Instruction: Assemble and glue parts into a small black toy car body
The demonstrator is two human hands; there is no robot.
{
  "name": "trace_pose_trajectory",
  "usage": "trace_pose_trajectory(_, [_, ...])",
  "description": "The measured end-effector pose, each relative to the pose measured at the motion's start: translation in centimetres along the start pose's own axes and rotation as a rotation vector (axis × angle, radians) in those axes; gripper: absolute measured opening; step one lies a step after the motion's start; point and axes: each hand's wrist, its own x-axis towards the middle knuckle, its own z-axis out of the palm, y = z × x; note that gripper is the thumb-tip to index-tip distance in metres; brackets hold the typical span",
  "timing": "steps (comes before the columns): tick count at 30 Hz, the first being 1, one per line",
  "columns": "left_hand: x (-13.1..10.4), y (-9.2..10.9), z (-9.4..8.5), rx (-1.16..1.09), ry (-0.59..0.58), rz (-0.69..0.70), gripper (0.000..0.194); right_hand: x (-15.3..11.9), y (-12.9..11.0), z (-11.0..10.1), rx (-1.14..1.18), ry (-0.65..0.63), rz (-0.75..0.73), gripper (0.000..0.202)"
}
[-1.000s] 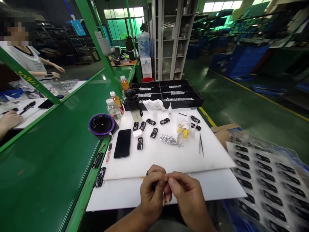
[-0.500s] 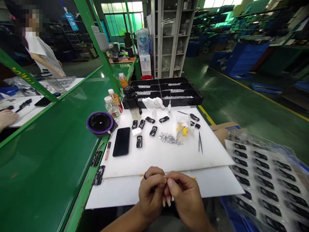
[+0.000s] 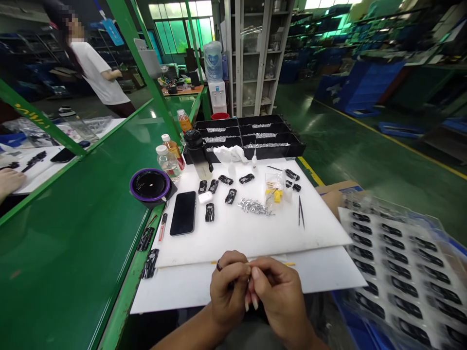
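Note:
My left hand (image 3: pixel 229 287) and my right hand (image 3: pixel 279 289) meet fingertip to fingertip above the near edge of the white board (image 3: pixel 171 296). Both are closed in a pinch; whatever they hold is hidden by the fingers. A ring sits on a left finger. Beyond them, on a white foam sheet (image 3: pixel 233 238), lie several black toy car shells (image 3: pixel 209 212), a pile of small silvery metal parts (image 3: pixel 253 206) and black tweezers (image 3: pixel 301 212). A clear container with yellow pieces (image 3: pixel 275 192) stands near the pile. A yellow stick (image 3: pixel 291 264) shows behind my hands.
A black phone (image 3: pixel 183 213), a purple-rimmed round container (image 3: pixel 150 187), bottles (image 3: pixel 169 163) and a dark flask (image 3: pixel 197 155) stand left. Black compartment trays (image 3: pixel 251 138) hold metal parts at the back. Trays of black parts (image 3: pixel 397 272) lie right. A person (image 3: pixel 100 73) stands far left.
The person at far left has moved right and turned, with an arm now bent. The view has shifted slightly. My hands keep nearly the same pose.

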Motion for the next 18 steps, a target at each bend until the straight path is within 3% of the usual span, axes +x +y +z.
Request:
trace_pose_trajectory(5, [-0.13,-0.22,0.03,-0.007,-0.001,0.012,0.015,-0.02,0.19,0.06,-0.016,0.019,0.008,0.043])
trace_pose_trajectory(11, [0.41,0.21,0.0,-0.004,-0.006,-0.031,0.014,0.01,0.46,-0.21,0.068,-0.024,-0.038,0.029])
trace_pose_trajectory(18, [0.22,-0.09,-0.12,-0.006,-0.018,-0.016,0.014,0.12,0.78,-0.62,0.095,-0.053,0.019,0.025])
